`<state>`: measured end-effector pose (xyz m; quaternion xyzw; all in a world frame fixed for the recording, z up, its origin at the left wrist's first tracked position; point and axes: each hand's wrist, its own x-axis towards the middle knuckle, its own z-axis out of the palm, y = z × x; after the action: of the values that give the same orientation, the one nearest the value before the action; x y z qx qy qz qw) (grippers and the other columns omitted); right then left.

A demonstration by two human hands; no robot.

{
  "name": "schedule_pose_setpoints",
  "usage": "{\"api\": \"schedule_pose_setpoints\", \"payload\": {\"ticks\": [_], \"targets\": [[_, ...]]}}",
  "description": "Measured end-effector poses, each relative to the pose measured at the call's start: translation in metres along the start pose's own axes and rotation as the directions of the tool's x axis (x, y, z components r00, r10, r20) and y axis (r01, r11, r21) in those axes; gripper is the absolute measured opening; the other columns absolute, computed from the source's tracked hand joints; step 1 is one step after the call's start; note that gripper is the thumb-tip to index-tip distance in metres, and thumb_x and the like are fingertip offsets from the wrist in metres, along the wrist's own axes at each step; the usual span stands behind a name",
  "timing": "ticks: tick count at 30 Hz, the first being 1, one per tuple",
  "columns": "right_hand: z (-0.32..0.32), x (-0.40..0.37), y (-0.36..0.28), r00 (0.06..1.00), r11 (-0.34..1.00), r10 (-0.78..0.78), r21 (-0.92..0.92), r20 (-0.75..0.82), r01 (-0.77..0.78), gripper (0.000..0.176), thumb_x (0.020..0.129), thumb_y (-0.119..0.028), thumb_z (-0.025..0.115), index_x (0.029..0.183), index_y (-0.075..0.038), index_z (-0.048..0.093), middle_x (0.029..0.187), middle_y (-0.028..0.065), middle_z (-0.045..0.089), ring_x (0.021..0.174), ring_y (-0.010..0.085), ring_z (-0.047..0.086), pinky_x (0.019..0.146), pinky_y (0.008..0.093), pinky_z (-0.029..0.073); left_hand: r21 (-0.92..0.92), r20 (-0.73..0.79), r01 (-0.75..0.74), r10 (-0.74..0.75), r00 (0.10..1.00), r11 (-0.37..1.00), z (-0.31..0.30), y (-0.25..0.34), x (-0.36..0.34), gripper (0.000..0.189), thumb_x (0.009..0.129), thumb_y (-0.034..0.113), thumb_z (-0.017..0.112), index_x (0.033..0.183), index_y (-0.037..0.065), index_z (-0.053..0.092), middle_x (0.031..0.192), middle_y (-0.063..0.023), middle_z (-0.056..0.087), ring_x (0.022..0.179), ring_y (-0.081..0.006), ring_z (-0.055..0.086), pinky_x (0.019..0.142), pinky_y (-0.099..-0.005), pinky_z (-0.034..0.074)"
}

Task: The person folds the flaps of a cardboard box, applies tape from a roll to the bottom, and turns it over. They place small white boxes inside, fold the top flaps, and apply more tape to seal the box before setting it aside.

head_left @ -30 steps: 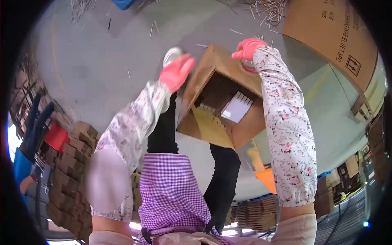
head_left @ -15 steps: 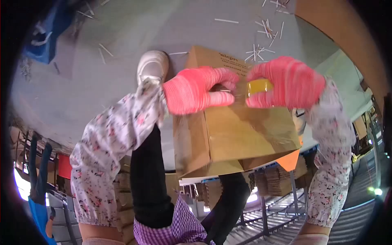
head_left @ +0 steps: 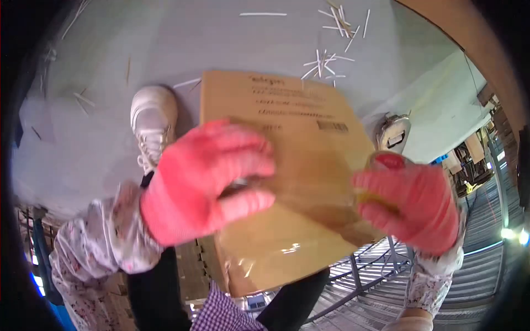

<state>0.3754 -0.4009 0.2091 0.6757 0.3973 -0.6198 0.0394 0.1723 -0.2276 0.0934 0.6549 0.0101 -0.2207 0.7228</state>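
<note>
A brown cardboard box (head_left: 298, 143), printed with dark text and a barcode, stands tilted between my legs. Shiny clear tape covers part of its near side. My left hand (head_left: 207, 182), in a pink-red glove, is at the box's left side with fingers and thumb curled; a small dark, shiny thing shows between them, too blurred to name. At the box's right edge, my gloved right hand (head_left: 411, 204) grips a roll of tape (head_left: 388, 161), whose red inside and yellowish edge show past the fingers.
White thin strips (head_left: 321, 63) lie scattered over the grey floor (head_left: 210, 38). My left shoe (head_left: 154, 113) and right shoe (head_left: 393, 132) flank the box. A roller conveyor (head_left: 475, 243) appears at lower right, and a brown panel curves along the upper right edge.
My hands have moved apart and nearer to me, the left leftward, the right with the tape roll rightward. The box is turned so more of its printed face shows and its opening is no longer visible.
</note>
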Motion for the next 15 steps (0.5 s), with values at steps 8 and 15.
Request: {"api": "schedule_pose_setpoints", "payload": {"ticks": [8,15], "targets": [[0.043,-0.007,0.015,0.972,0.983,-0.118,-0.16,-0.202,0.086,0.034,0.072,-0.015,0.069,0.104,-0.007,0.061,0.083,0.0119,0.063,0.065,0.0284,0.059,0.061,0.0381,0.05,0.165,0.004,0.02,-0.021,1.0,0.986,0.006,0.001,0.003,0.028,0.066,0.025,0.073,0.084,0.006,0.063,0.098,-0.0133,0.063,0.095,-0.0317,0.059,0.091,-0.0478,0.043],[0.056,-0.004,0.05,0.939,0.989,-0.14,-0.093,-0.314,0.117,0.032,0.074,-0.015,0.067,0.103,-0.005,0.06,0.084,0.0119,0.063,0.066,0.029,0.059,0.063,0.038,0.05,0.154,0.277,-0.201,0.153,0.949,0.967,0.009,-0.029,0.002,0.034,0.076,0.018,0.063,0.108,0.01,0.052,0.117,-0.014,0.056,0.118,-0.0308,0.047,0.1,-0.0561,0.035]]}}
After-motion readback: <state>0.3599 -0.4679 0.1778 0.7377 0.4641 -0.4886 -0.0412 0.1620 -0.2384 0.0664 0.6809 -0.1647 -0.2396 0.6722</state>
